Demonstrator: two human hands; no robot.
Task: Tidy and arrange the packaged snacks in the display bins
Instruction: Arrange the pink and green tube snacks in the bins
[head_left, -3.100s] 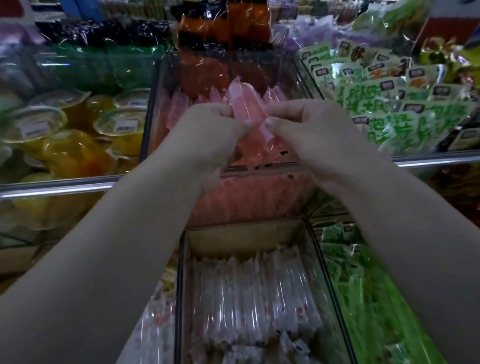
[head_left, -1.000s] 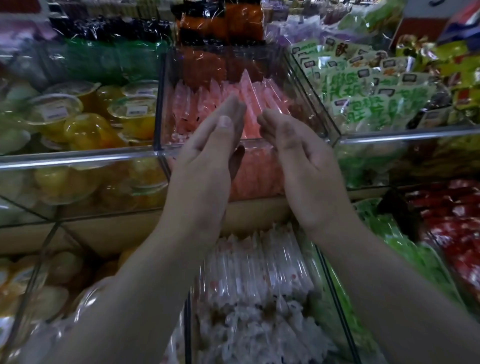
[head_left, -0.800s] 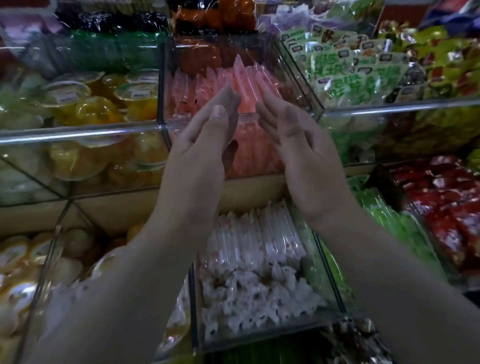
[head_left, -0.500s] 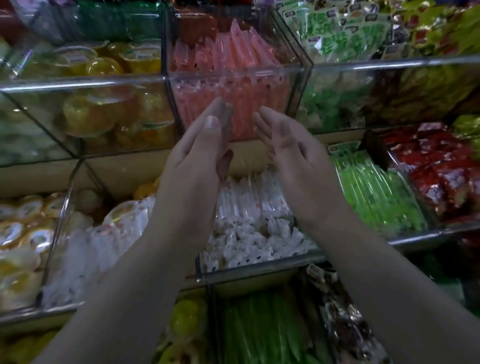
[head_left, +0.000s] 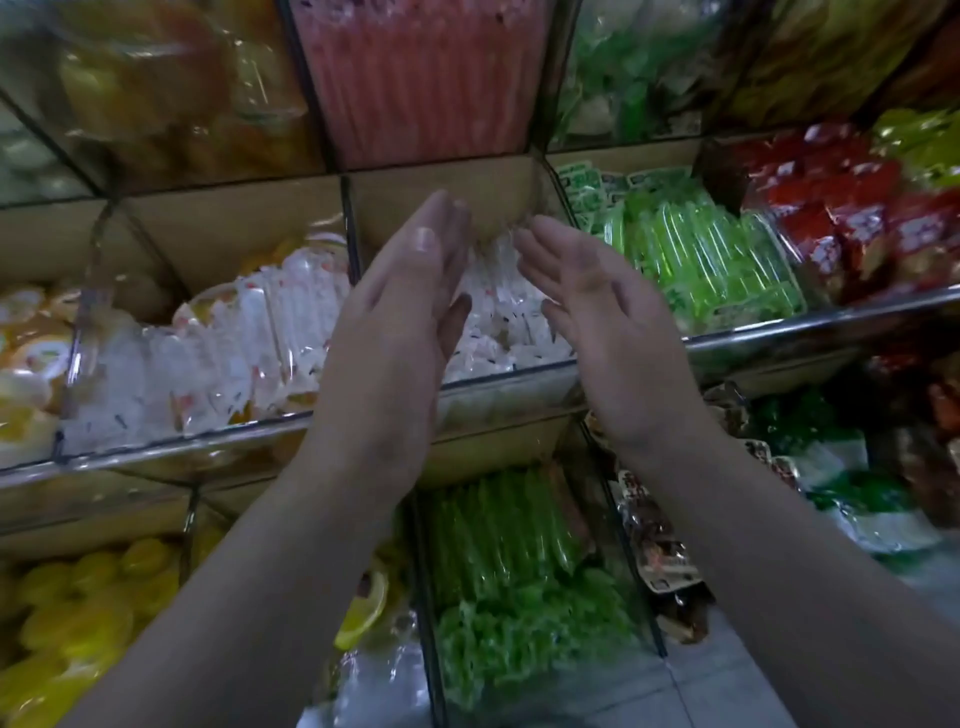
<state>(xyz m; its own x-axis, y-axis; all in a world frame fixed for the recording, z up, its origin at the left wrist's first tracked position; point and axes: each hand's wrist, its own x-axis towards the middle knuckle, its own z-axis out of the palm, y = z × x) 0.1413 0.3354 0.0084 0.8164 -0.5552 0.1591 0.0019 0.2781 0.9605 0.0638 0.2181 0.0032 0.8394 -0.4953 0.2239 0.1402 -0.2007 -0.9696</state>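
My left hand (head_left: 395, 338) and my right hand (head_left: 602, 332) hover side by side, palms facing each other, fingers straight, holding nothing. Between and behind them lies a clear bin (head_left: 519, 371) of white stick packets (head_left: 498, 322), jumbled at its front. The pink stick packets (head_left: 415, 78) fill the clear bin one tier above. A green stick packet bin (head_left: 696, 254) sits to the right on the same tier as the white ones.
More white packets (head_left: 218, 353) fill the bin to the left, with yellow jelly cups (head_left: 31, 364) beyond. Red packets (head_left: 852, 218) lie far right. The lower tier holds green sticks (head_left: 498, 540), yellow packs (head_left: 78, 623) and brown-wrapped snacks (head_left: 660, 551). Metal rails edge each tier.
Both hands let go of the pink packet, opened, and dropped from the pink bin down to the white-packet bin. The view tilted downward, bringing the lower tier into sight.
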